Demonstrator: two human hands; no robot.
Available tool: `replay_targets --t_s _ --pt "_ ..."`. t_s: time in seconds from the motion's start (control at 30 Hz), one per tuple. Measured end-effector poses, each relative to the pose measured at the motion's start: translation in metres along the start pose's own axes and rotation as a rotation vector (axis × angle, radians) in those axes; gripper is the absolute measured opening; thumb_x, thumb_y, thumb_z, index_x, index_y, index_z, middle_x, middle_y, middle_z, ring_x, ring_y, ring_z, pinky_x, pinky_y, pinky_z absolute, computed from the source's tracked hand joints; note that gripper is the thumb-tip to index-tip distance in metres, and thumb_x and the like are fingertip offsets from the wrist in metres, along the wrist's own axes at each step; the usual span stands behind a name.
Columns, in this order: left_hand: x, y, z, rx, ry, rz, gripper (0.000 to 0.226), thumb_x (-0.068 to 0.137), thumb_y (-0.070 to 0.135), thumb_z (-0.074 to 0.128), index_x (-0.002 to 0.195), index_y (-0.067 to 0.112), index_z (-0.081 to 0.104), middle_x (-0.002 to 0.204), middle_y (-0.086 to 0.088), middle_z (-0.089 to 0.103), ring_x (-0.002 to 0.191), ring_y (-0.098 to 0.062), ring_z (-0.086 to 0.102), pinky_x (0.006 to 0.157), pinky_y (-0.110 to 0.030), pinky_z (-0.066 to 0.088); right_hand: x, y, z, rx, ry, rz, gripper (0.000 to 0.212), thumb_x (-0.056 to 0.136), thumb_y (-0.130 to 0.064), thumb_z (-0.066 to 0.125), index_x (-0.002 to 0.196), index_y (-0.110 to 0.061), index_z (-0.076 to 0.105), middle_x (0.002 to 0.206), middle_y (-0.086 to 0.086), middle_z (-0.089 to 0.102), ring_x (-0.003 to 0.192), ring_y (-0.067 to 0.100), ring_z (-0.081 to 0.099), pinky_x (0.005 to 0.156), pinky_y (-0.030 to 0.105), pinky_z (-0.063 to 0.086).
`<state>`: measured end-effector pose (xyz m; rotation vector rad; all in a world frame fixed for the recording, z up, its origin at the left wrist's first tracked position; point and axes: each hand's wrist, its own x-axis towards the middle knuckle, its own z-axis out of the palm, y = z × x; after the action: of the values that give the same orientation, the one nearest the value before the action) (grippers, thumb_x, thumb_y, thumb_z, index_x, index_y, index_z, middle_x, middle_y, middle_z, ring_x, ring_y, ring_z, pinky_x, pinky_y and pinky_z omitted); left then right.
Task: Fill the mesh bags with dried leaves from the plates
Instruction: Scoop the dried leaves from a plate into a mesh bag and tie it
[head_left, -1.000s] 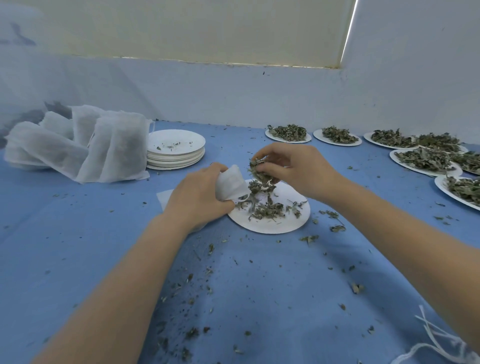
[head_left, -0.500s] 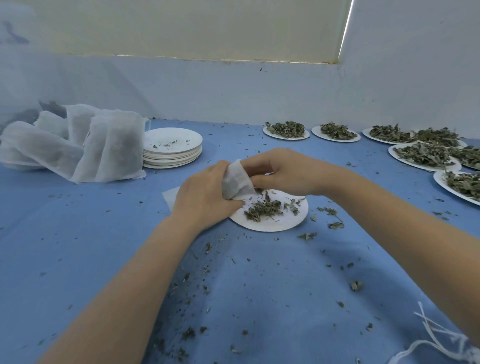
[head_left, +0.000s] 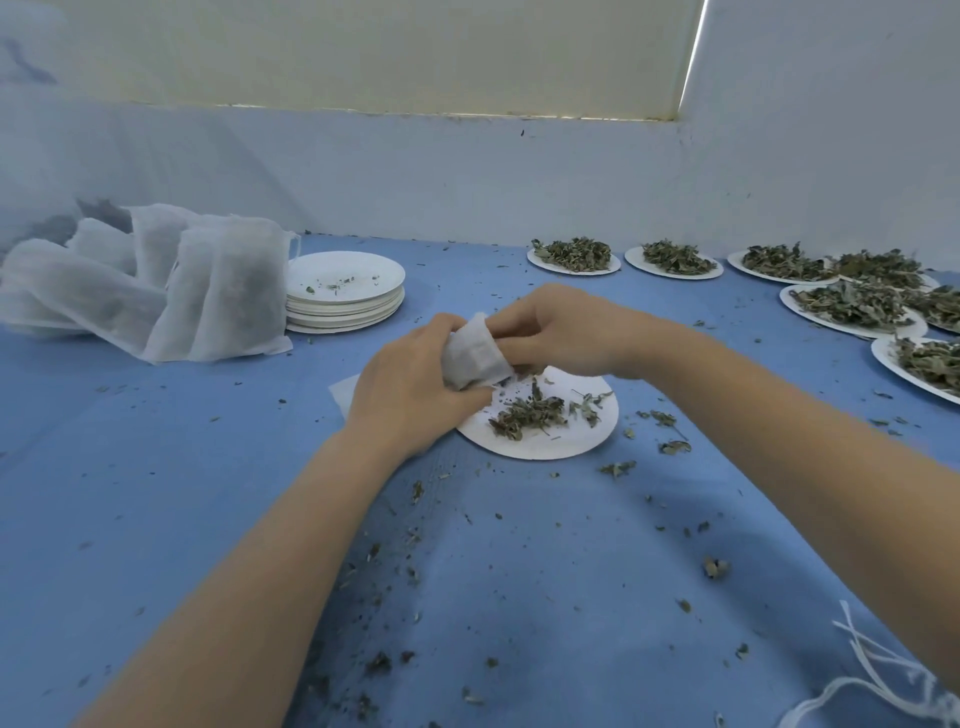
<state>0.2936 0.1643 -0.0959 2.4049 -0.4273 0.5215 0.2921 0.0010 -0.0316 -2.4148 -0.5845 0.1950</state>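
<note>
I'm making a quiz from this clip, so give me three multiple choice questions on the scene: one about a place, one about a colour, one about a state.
1. Where is the stack of empty plates?
A. right of the filled bags
B. at the near table edge
C. under the hands

2. What colour is the table cover?
A. green
B. blue
C. red

3. What is the left hand doing?
A. lying flat
B. gripping the mesh bag
C. lifting a plate

Answers: 1 A, the stack touches the bags' right side; 2 B, blue cloth throughout; 3 B, fingers curl round the bag above the working plate.
</note>
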Motion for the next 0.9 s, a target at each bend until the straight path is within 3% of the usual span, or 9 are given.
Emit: replay_targets --t_s 0.13,0.27,0.37,0.43,0.47,0.6,0.7,0.8,0.9 --pt "0.001 -0.001 -0.001 0.006 0.004 -0.009 0.047 0.070 0.036 0.071 0.113 0.027 0.052 0.092 0.006 0.061 0.086 -0.020 0.054 0.066 -0.031 0.039 -0.006 0.004 -0.019 0.216 -0.079 -0.015 0.028 0.091 -0.003 0.055 0.112 -0.015 0.069 0.106 0.002 0.072 0.091 0.011 0.068 0.079 0.018 0.053" --pt "0.001 0.001 -0.001 0.006 -0.003 -0.001 0.048 0.070 0.036 0.071 0.113 0.027 0.053 0.092 0.006 0.060 0.087 -0.020 0.054 0.065 -0.030 0.038 -0.002 0.004 -0.014 0.096 0.151 -0.036 0.020 0.078 -0.006 0.072 0.091 -0.020 0.075 0.087 -0.003 0.075 0.084 0.008 0.069 0.085 0.023 0.054" --pt "0.000 0.004 0.000 0.034 -0.002 0.039 0.047 0.069 0.035 0.071 0.111 0.024 0.053 0.093 0.005 0.061 0.086 -0.020 0.054 0.064 -0.030 0.036 0.004 0.000 0.001 0.027 0.245 -0.045 0.016 0.076 -0.005 0.071 0.078 -0.021 0.076 0.072 -0.003 0.072 0.064 0.004 0.061 0.066 0.023 0.054" --pt "0.000 0.005 0.002 0.042 0.010 0.060 0.045 0.069 0.035 0.071 0.107 0.021 0.054 0.088 0.006 0.057 0.082 -0.021 0.053 0.062 -0.030 0.035 0.009 -0.002 0.011 -0.017 0.223 -0.068 0.021 0.077 -0.004 0.068 0.074 -0.024 0.073 0.060 -0.005 0.063 0.049 -0.001 0.045 0.047 0.013 0.039" --pt "0.000 0.005 0.002 0.039 0.010 0.066 0.043 0.068 0.035 0.071 0.104 0.020 0.054 0.085 0.007 0.055 0.080 -0.021 0.052 0.062 -0.030 0.036 0.010 -0.003 0.014 -0.025 0.195 -0.073 0.021 0.078 -0.005 0.067 0.074 -0.026 0.072 0.058 -0.004 0.059 0.047 -0.001 0.041 0.046 0.012 0.034" --pt "0.001 -0.003 0.000 0.095 -0.002 0.064 0.035 0.070 0.035 0.071 0.098 0.024 0.053 0.080 0.009 0.050 0.074 -0.018 0.046 0.059 -0.030 0.028 0.004 -0.002 0.003 -0.001 0.058 -0.105 0.027 0.086 -0.008 0.062 0.086 -0.033 0.073 0.079 0.002 0.071 0.064 0.016 0.054 0.060 0.030 0.044" --pt "0.001 -0.012 -0.007 0.086 0.025 0.007 0.033 0.069 0.036 0.069 0.089 0.031 0.043 0.079 0.008 0.050 0.074 -0.019 0.045 0.060 -0.030 0.028 -0.003 0.008 -0.007 0.144 0.158 -0.095 0.027 0.090 -0.008 0.059 0.095 -0.032 0.072 0.094 -0.007 0.074 0.088 0.010 0.068 0.084 0.028 0.054" --pt "0.002 -0.015 -0.010 0.053 0.075 0.013 0.033 0.069 0.032 0.070 0.087 0.030 0.042 0.077 0.008 0.050 0.073 -0.019 0.044 0.061 -0.029 0.028 -0.010 0.020 -0.003 -0.191 0.232 0.051 0.016 0.087 -0.040 0.061 0.099 -0.033 0.068 0.098 -0.007 0.069 0.079 0.003 0.062 0.074 0.019 0.050" --pt "0.003 -0.017 -0.009 0.079 0.063 0.004 0.030 0.069 0.032 0.069 0.089 0.028 0.047 0.081 0.007 0.053 0.075 -0.018 0.046 0.061 -0.029 0.029 -0.015 0.026 0.017 -0.474 0.064 0.280 0.062 0.073 -0.076 0.048 0.116 -0.032 0.055 0.108 -0.001 0.054 0.095 0.014 0.052 0.075 0.028 0.043"
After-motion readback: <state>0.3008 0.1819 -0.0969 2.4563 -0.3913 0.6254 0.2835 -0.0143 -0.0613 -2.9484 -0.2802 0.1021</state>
